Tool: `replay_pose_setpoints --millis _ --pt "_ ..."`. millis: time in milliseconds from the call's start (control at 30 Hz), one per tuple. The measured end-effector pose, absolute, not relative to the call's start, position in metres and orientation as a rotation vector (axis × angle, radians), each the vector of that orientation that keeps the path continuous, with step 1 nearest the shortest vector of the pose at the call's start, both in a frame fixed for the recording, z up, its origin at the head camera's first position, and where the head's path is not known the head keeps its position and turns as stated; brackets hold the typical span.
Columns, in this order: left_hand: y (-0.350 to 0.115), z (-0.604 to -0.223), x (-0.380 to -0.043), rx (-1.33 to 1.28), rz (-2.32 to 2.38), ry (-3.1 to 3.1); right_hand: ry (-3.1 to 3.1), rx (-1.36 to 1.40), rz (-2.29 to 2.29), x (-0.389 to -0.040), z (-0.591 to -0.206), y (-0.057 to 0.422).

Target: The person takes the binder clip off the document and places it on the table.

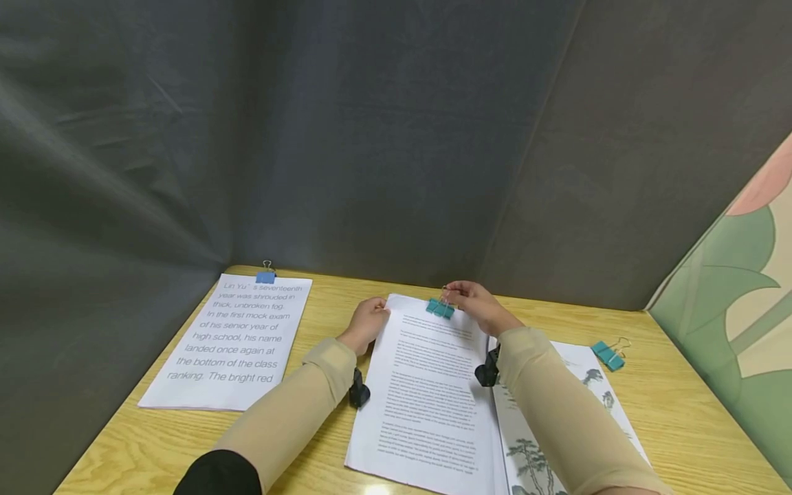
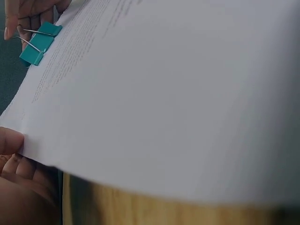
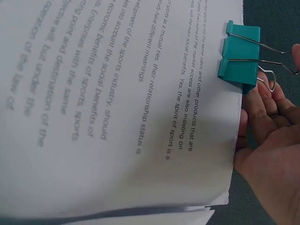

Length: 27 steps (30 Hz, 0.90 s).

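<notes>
- Beige sleeves (image 1: 575, 419) lie nearest the head camera; both forearms reach forward over the counter (image 1: 699, 392).
- Teal clip (image 1: 440, 308): on the top edge of the printed stack (image 1: 427, 392), wire handles toward the far side. Judged light, with a stiff spring and a slightly slick coated body.
- Suggested hold: ends of the wire handles, thumb against fingers, for most leverage. Pressing the body alone would probably not work the spring.
- Printed stack: on the counter, its right side next to the picture sheet (image 1: 578, 354). Judged limp as single leaves, firmer together; edges likely to crease, and loose leaves may slip over one another. Best steadied at a corner, thumb above, fingers below.
- Right hand (image 1: 479, 304): thumb and fingers pinch the clip's handles. Clip lies at the fingertips, left of the palm in the head view. How far the handles are squeezed: cannot tell.
- Left hand (image 1: 366, 323): clamped on the stack's far left corner, thumb on top, fingers curled underneath. Most of the stack lies right of this hand and toward the person; clip is along the same edge, apart from it.
</notes>
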<state>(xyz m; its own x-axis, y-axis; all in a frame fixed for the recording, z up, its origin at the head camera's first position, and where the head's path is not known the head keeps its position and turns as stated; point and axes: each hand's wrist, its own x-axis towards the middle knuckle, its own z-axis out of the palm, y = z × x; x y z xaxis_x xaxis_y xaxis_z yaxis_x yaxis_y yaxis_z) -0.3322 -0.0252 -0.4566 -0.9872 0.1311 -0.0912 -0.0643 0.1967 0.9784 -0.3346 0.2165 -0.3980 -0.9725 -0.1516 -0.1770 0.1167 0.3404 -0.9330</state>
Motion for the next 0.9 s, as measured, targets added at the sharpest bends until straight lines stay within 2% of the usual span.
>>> replay_pose_setpoints --millis 900 --pt "-0.0246 -0.4567 -0.3310 0.034 1.874 2.324 2.249 0.080 -2.103 -0.3395 -0.3992 0.2207"
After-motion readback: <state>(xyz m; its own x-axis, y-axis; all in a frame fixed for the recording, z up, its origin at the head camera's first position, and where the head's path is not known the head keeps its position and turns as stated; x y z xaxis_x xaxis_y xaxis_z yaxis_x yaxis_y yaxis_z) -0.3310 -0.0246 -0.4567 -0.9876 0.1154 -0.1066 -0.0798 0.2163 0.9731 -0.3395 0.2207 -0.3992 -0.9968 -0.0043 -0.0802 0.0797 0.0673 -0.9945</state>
